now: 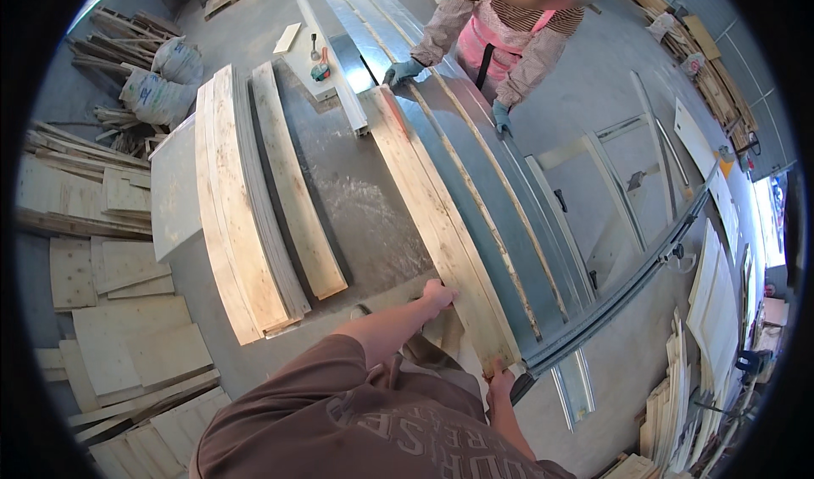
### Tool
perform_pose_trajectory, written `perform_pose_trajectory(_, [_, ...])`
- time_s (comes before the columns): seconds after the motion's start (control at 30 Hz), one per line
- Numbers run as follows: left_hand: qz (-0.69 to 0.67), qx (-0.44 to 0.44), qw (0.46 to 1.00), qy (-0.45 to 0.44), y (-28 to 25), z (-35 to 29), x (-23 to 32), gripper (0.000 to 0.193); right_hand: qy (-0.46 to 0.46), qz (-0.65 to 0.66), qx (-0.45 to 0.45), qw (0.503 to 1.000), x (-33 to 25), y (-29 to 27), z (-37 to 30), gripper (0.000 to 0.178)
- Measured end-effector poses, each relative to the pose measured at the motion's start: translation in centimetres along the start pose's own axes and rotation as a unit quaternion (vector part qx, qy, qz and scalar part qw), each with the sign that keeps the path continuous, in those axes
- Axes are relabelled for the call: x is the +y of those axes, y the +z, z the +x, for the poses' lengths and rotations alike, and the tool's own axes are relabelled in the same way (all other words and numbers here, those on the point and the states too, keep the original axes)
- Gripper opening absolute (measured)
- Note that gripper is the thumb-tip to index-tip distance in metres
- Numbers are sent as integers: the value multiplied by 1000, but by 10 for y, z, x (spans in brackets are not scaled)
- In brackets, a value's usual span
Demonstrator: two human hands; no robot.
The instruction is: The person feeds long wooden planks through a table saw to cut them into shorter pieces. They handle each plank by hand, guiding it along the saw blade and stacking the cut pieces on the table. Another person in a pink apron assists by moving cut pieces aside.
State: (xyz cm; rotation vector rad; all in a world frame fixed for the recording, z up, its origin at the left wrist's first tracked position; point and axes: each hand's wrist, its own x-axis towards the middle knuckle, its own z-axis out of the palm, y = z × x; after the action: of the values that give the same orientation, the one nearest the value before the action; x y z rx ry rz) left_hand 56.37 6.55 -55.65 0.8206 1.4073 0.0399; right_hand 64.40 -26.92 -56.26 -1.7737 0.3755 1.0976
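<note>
A long pale plywood board point(441, 242), with a lengthwise line showing along it, lies on the left part of a metal saw table point(479, 199). My left hand point(438, 294) is closed on the board's left edge, toward its near end. At the near end corner my right hand point(500, 379) grips it, the thumb on top; its other fingers are partly hidden. A co-worker's gloved hand point(403, 72) rests by the board's far end. The other gloved hand point(502, 119) is at the table's right side.
Left of me lie a stack of long boards point(242, 216) and a single strip point(297, 182). A tape measure point(320, 71) sits on a white ledge beyond. A metal rail point(619, 284) crosses at right, and plywood offcuts point(136, 335) cover the left floor.
</note>
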Motion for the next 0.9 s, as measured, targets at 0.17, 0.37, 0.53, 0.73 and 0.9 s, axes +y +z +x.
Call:
perform_pose_trajectory(0.17, [14,-72,993,-96,38,-21,-68,26,18,-19,7,1000,19,-86,-29,52])
perform_pose_trajectory(0.37, [9,-197,976,-95,28,-127,-44,32,94,-111,8,989,-23,-133,-129,34])
perform_pose_trajectory(0.53, [-15,-211,977,-26,-30,-168,9,34,37,-150,-52,987,-71,-97,-163,40])
perform_pose_trajectory(0.73, [-19,-118,989,86,-105,-211,75,35,10,-102,-150,983,-136,-30,-142,23])
perform_pose_trajectory(0.9, [-148,128,968,158,-226,-126,135,21,-57,-105,-302,946,-146,162,-128,24])
